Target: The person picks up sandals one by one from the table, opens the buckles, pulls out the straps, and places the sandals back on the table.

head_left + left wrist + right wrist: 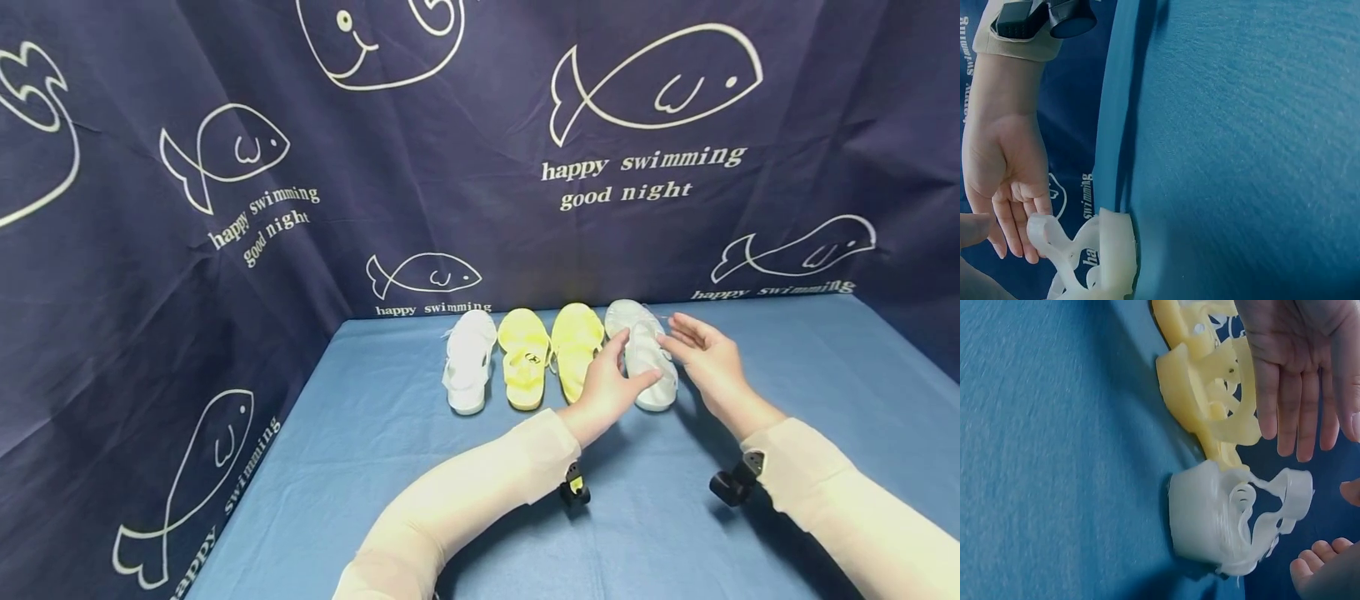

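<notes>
Two white sandals and two yellow sandals stand side by side in a row at the back of the blue-covered table. My left hand point(606, 385) hovers over the right-end white sandal point(651, 375), its thumb and fingers spread and relaxed. On that sandal's other side is my right hand point(708, 360), fingers loosely extended toward it. Neither hand grips anything. The right wrist view shows the same white sandal point(1194, 512) standing on the cloth, with straight left-hand fingers point(1288, 419) above it. In the left wrist view the sandal's strap point(1063, 240) appears near the right-hand fingers.
Left of the hands stand one yellow sandal point(576, 346), another yellow sandal point(523, 358) and the left-end white sandal point(470, 362). A dark blue curtain point(480, 167) with white fish prints hangs behind and to the sides of the blue tablecloth point(360, 475).
</notes>
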{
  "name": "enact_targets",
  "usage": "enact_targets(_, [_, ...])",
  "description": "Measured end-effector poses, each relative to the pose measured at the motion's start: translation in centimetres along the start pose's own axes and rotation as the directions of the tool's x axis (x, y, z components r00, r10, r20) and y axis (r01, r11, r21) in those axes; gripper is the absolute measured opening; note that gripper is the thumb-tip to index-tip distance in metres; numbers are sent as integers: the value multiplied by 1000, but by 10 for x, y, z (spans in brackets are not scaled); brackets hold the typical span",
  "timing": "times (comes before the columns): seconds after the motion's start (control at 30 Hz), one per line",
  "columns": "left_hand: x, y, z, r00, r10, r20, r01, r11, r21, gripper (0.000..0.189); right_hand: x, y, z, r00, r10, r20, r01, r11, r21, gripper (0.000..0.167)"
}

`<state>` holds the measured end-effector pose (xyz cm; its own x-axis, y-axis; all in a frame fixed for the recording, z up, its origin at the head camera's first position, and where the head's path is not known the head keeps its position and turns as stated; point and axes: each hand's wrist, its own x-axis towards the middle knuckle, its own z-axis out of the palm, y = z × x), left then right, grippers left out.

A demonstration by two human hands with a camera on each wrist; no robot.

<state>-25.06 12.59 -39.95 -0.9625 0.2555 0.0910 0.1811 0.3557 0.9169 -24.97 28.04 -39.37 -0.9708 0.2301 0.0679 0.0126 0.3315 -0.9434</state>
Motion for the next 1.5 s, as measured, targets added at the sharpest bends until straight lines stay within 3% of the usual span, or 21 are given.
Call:
enact_targets(0.23, [4,-1,7,998,-59,-27,59,998,0,72,2,8,-2,1000,20,12,-20,1000,-3,68])
enact_targets(0.4, [7,-2,13,988,-148,-35,147,989,-27,73,4,16,-3,997,58,42,-58,998,10,72])
enact_targets(0.7, [6,-3,22,973,-227,-38,224,972,-65,76,3,25,1,990,94,107,-99,994,45,77])
enact_targets(0.93, [5,-5,26,973,-226,-38,223,971,-82,75,0,32,2,984,129,124,-136,990,46,79])
enact_targets(1.2, [4,-8,28,974,-223,-44,220,973,-63,68,0,39,4,970,160,185,-185,975,124,81])
enact_targets(1.5, [3,-11,26,970,-241,-16,240,969,-59,68,-3,38,4,964,163,212,-192,974,124,82])
